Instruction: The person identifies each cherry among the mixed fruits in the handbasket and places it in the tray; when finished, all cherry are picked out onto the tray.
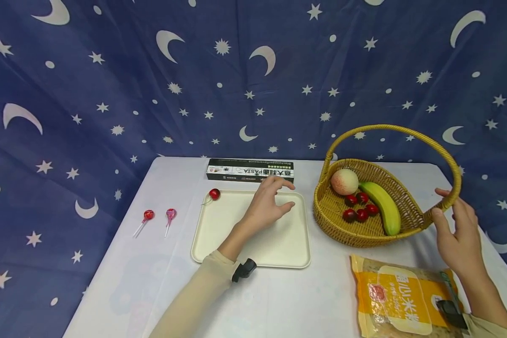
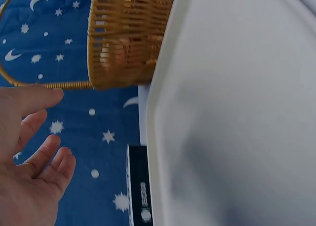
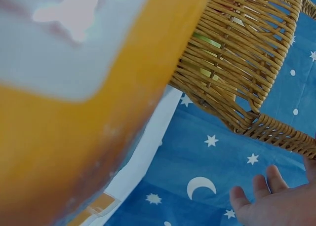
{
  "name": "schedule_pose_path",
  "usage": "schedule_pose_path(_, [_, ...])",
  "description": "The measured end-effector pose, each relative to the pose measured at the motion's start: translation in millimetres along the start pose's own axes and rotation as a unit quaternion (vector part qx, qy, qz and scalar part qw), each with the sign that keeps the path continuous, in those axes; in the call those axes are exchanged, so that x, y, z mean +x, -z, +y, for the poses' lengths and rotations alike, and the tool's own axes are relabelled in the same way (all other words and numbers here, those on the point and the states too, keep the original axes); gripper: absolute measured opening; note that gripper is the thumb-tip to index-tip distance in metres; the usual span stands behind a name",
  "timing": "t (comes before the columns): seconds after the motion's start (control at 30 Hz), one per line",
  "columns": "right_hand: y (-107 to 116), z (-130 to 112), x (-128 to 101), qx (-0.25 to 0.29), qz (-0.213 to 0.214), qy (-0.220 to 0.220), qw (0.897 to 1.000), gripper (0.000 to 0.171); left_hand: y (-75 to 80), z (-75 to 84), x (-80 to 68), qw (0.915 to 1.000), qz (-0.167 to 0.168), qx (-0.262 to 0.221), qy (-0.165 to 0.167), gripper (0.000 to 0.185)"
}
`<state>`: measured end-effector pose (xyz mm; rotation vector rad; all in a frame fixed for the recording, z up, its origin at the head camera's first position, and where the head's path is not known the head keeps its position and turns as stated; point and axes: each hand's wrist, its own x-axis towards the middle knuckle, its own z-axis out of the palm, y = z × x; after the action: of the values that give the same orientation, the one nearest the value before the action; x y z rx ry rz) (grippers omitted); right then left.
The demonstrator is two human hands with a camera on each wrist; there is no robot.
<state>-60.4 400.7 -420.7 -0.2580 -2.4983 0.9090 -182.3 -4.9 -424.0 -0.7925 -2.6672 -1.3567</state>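
My left hand [image 1: 265, 206] hovers above the cream tray [image 1: 236, 253], its fingers spread from the thumb and holding nothing. On the tray's far left corner lies a red cherry [image 1: 214, 194] with a stem. My right hand [image 1: 460, 234] is at the right end of the wicker basket [image 1: 342, 234], thumb and fingers apart around the lower handle [image 1: 456, 188]. In the right wrist view its fingers [image 3: 276, 179] look loosely extended; whether the thumb touches the handle I cannot tell. Inside the basket are a peach [image 1: 344, 181], a banana [image 1: 382, 206] and several cherries [image 1: 362, 215].
A black-and-white pasta box [image 1: 250, 170] lies behind the tray. Two lollipops, one red [image 1: 148, 215] and one pink [image 1: 171, 214], are left of it. A yellow food packet [image 1: 405, 295] lies in front of the basket, below my right forearm. A starry blue cloth [image 1: 219, 94] hangs behind the table.
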Motion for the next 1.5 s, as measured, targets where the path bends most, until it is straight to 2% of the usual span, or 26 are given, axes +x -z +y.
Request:
schedule_pose_path(0.23, [-1, 1, 0, 0.002, 0.002, 0.001, 1.000, 0.050, -14.8, 16.1, 8.6, 0.9997, -0.019, -0.005, -0.015, 0.038])
schedule_pose_path(0.6, [-1, 1, 0, 0.003, 0.003, 0.004, 1.000, 0.050, -37.5, 29.2, 16.0, 0.9988, -0.043, -0.003, -0.023, 0.038])
schedule_pose_path(1.07, [0, 2, -1, 0.000, -0.002, 0.005, 1.000, 0.051, -52.4, 41.4, 21.2, 0.9978, -0.048, 0.016, -0.043, 0.037])
schedule_pose_path(1.5, [-1, 2, 0, 0.007, 0.004, 0.018, 1.000, 0.050, -68.8, 56.3, 28.4, 0.9976, -0.043, 0.001, -0.054, 0.036])
